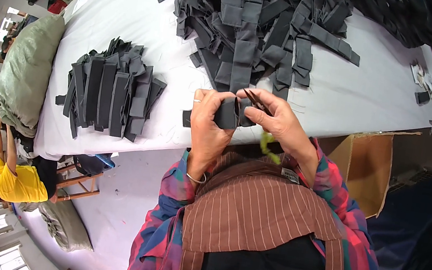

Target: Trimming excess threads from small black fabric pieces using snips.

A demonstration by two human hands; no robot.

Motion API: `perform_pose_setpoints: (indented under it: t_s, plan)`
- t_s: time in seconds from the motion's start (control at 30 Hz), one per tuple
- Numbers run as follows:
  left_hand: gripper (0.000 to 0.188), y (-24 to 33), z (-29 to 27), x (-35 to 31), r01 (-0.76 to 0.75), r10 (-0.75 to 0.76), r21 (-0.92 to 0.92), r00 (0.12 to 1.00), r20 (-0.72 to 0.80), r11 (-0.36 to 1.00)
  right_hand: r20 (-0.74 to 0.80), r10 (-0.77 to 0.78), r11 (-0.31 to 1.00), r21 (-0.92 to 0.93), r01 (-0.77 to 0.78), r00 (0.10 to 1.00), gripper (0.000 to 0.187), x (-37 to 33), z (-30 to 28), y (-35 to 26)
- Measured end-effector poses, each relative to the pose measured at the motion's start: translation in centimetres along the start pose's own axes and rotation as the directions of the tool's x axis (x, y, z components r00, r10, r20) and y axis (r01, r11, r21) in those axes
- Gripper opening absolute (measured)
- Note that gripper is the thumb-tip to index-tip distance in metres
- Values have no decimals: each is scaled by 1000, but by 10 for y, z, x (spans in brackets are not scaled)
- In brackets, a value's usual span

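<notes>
At the near edge of the white-covered table [175, 109], my left hand [208, 125] is closed on a dark grey fabric strip [226, 114], folded or looped between thumb and fingers. My right hand [284, 125] meets it from the right, with a pair of dark thread snips [257, 101] in its grip. Its fingertips also touch the strip's right end. A yellow-green cord [269, 147] dangles below the right hand. Just beyond both hands lies a large heap of dark grey fabric strips [247, 39], joined in long chains. Whether the blades touch fabric I cannot tell.
Left on the table sits a smaller pile of loose grey strips [108, 91]. An open cardboard box [359, 167] stands below the table edge at right. A stuffed sack [28, 62] lies along the left side, near a person in yellow [24, 184].
</notes>
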State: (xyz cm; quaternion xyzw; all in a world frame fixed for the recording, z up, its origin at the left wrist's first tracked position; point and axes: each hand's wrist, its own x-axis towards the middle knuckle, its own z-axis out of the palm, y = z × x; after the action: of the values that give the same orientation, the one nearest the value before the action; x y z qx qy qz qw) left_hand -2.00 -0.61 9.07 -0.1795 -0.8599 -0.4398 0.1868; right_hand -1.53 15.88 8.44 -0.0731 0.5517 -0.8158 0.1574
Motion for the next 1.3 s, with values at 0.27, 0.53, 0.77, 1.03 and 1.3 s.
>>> perform_pose_setpoints:
  t_s: [0.27,0.53,0.77,1.03,1.3]
  plan:
    - [31,2,0,5,400,-389,-486,912,129,777,132,162,987,-9,-163,978,45,2,-6,0]
    - [38,-12,4,5,303,-379,-652,925,26,695,104,43,998,-55,-37,994,46,-4,10,10]
    - [40,-13,-3,-1,431,-515,-834,829,216,345,-20,-85,993,-81,84,996,31,-4,15,18]
    - [32,-27,-10,-21,529,-568,-774,775,275,348,-63,36,983,-176,-47,997,8,-9,9,26]
    - [45,-22,-13,-32,644,-722,-722,622,302,252,50,-31,953,-300,45,998,9,-11,15,21]
